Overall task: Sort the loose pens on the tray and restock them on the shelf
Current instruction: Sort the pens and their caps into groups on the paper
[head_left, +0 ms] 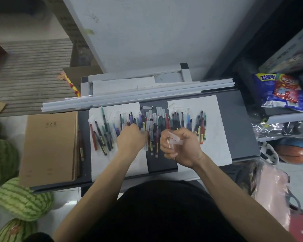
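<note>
The pens [152,123] lie in a loose row across the middle of the tray [238,123], mostly on two paper sheets [215,137], many touching or overlapping, with colours and clear barrels mixed together. The left hand [131,138] is down among them with its fingers curled, but blur hides whether it pinches one, so I cannot tell. The right hand [179,147] is closed round a small bunch of clear pieces [173,139], pens or caps, held above the tray. The main risk, as I judge it, is mixing: with the row so tightly packed, a sweep of the left hand could drag neighbours along and push sorted colours back into the heap. The bunch in the right hand is held in a crowded fist, so adding more could let one slip out and drop among the others. The sheets are loose, and a tug on them could shift the whole row or roll pens toward the near edge and onto the floor. One red pen [81,145] sits apart, just beside the notebooks [51,145], and could be missed. Long white strips [138,97] lie along the back edge, where a reach over them could knock them off. Watermelons [23,199] crowd the floor on the left, where a fallen pen would be hard to find. I cannot tell where the shelf stands.
</note>
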Tool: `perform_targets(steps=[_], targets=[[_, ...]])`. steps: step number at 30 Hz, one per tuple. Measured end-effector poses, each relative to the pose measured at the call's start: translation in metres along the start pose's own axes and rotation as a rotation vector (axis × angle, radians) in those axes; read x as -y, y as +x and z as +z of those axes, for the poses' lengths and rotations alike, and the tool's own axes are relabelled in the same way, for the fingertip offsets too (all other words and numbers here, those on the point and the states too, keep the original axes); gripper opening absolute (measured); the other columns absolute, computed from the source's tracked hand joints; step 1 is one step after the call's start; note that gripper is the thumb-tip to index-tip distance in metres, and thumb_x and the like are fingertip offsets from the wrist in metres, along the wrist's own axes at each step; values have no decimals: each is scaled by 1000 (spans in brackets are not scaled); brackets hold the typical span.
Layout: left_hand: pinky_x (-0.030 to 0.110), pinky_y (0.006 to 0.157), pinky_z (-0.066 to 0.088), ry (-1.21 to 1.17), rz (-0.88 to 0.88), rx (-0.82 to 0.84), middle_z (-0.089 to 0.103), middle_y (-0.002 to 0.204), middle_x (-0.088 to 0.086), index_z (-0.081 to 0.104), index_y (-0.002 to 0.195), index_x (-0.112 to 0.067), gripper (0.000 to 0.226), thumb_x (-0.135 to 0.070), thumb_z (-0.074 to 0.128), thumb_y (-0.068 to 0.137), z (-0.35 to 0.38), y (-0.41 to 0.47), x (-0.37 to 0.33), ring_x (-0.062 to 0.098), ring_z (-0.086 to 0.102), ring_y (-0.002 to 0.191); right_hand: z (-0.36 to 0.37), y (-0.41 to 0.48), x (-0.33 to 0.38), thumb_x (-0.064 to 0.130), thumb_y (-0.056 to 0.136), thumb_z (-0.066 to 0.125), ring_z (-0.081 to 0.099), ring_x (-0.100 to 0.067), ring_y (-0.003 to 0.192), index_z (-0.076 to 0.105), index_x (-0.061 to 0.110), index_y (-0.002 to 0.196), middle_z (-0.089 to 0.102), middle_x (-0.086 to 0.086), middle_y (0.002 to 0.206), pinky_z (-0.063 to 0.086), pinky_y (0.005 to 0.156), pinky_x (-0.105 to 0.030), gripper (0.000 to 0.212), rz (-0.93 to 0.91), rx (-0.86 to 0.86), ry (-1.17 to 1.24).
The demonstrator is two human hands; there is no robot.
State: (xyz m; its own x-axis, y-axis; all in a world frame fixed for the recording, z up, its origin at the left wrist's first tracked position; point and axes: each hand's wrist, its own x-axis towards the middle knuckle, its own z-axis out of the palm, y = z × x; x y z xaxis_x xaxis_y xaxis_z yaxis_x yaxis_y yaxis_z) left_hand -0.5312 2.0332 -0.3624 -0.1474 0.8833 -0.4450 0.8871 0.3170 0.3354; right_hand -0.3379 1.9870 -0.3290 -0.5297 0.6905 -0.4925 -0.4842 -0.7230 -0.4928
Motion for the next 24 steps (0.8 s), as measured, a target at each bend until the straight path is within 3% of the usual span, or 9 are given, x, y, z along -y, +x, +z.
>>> perform_targets(steps=[5, 10, 12, 14, 19, 22, 24], targets=[[38, 71, 49, 35, 41, 4, 49, 85, 7, 58, 90, -7, 29, -36, 54, 94, -3, -6, -3, 34, 53, 77, 1, 19, -8, 23, 100, 55, 38, -15, 53, 58, 14, 79, 53, -3, 68, 16, 50, -27, 23, 40, -348, -266], [43, 70, 55, 40, 135, -35, 61, 91, 9, 55, 97, -7, 28, -34, 48, 99, 4, -6, 8, 37, 63, 82, 4, 37, -16, 26, 101, 58, 44, -16, 49, 58, 14, 79, 58, -5, 68, 24, 48, -25, 25, 67, -538, -446], [40, 66, 48, 59, 191, -68, 60, 93, 10, 54, 102, -6, 29, -32, 42, 105, 9, -7, 12, 40, 65, 86, 7, 42, -19, 39, 104, 56, 46, -15, 47, 56, 15, 72, 58, -3, 61, 32, 47, -24, 40, 15, -625, -667], [39, 64, 41, 100, 257, -84, 64, 94, 15, 51, 106, -4, 30, -31, 39, 109, 14, -11, 14, 43, 67, 90, 10, 49, -24, 49, 104, 53, 54, -15, 53, 55, 13, 69, 61, -2, 61, 42, 55, -27, 49, -64, -695, -984], [43, 64, 42, 259, 389, -65, 67, 100, 20, 51, 109, -2, 21, -21, 43, 108, 17, -16, 18, 47, 69, 96, 21, 64, -30, 46, 102, 56, 68, -30, 86, 60, 13, 107, 71, -10, 95, 57, 77, -39, 34, -48, -717, -1542], [41, 65, 40, 66, 345, -32, 64, 91, 19, 51, 97, -3, 25, -27, 50, 104, 15, -10, 20, 46, 65, 95, 27, 69, -32, 39, 104, 53, 68, -41, 105, 55, 3, 123, 69, -21, 113, 58, 87, -48, 41, -14, -733, -1739], [38, 63, 34, -68, 317, -23, 53, 74, 7, 47, 84, -7, 27, -28, 55, 99, 13, -5, 24, 42, 61, 86, 30, 71, -32, 36, 105, 53, 66, -44, 110, 53, -1, 127, 67, -23, 118, 55, 89, -48, 43, 8, -746, -1798]])
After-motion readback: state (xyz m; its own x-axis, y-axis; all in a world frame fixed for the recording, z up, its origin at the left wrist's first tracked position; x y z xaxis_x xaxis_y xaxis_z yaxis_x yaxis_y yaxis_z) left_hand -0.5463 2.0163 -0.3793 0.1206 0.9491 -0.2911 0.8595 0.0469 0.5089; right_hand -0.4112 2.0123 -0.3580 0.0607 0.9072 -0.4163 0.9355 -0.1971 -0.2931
